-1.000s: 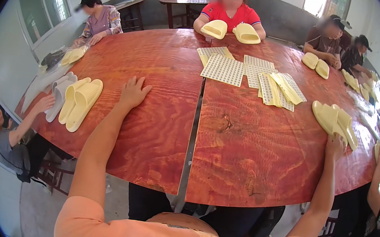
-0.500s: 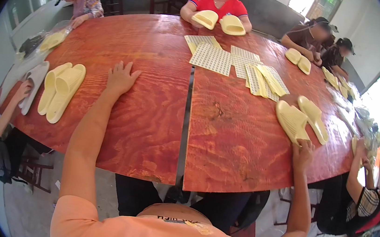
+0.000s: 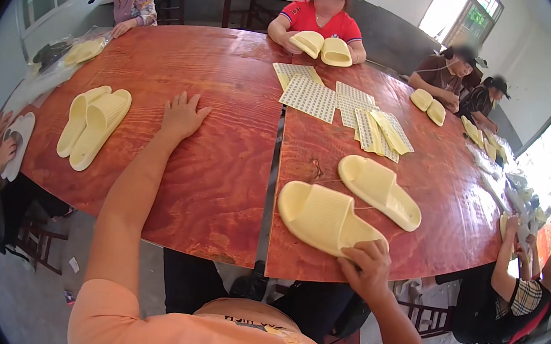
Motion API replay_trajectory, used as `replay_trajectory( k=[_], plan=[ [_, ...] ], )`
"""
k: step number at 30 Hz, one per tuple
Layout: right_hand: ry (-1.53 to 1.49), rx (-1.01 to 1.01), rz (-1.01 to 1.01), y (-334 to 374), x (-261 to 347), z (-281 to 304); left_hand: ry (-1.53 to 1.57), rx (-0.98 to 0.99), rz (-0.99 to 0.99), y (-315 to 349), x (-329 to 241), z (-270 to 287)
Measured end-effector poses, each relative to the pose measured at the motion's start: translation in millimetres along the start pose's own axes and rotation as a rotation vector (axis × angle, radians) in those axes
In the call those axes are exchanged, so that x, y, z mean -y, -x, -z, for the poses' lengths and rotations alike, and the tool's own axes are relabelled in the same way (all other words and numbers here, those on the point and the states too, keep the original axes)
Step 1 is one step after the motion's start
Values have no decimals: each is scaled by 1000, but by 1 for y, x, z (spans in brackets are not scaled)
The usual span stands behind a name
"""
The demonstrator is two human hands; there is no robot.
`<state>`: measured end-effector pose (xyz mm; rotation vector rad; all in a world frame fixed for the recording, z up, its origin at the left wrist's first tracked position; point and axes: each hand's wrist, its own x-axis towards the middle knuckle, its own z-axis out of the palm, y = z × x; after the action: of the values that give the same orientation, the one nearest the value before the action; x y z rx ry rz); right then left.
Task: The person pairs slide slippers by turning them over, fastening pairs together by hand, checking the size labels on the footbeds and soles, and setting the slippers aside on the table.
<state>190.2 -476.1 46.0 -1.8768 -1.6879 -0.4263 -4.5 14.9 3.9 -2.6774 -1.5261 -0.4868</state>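
My right hand (image 3: pixel 368 265) grips the heel edge of a pale yellow slipper (image 3: pixel 315 214), fingers on top of it, near the table's front edge. A matching slipper (image 3: pixel 382 192) lies just beyond, and a thin strand seems to run between the two. Palm down on the wooden table, my left hand (image 3: pixel 184 117) has its fingers spread and holds nothing. To its left another pair of yellow slippers (image 3: pixel 94 125) lies side by side. Sheets of small round stickers (image 3: pixel 308 98) are spread past the middle of the table.
The red-brown table (image 3: pixel 211 199) has a narrow gap running down its middle. Across it a person in red (image 3: pixel 323 21) holds two yellow slippers. Other people sit at both sides; one at the left handles white slippers (image 3: pixel 18 143). Plastic bags (image 3: pixel 526 180) lie along the right edge.
My right hand has come left and nearer to me with the slipper. Its mate has shifted the same way. My left hand stays flat on the table.
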Motion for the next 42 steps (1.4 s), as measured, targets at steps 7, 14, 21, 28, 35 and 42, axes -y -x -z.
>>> replay_trajectory(
  k=[7, 14, 21, 28, 35, 42],
  plan=[
    [-135, 13, 8, -9, -10, -8, 8, 10, -4, -1, 1, 1],
    [74, 31, -377, -24, -92, -11, 7, 8, -5, -1, -2, 3],
    [-110, 349, -239, -66, -69, -15, 7, 8, 5, 1, 2, 3],
    [-39, 444, 183, -93, -16, -34, 22, 13, 4, 1, 0, 4],
    [-232, 507, 339, -117, 22, -63, 10, -2, 2, 0, 0, 1],
    [-406, 531, 302, -130, 30, -101, 1, 0, 4, 2, 0, 2]
  ],
)
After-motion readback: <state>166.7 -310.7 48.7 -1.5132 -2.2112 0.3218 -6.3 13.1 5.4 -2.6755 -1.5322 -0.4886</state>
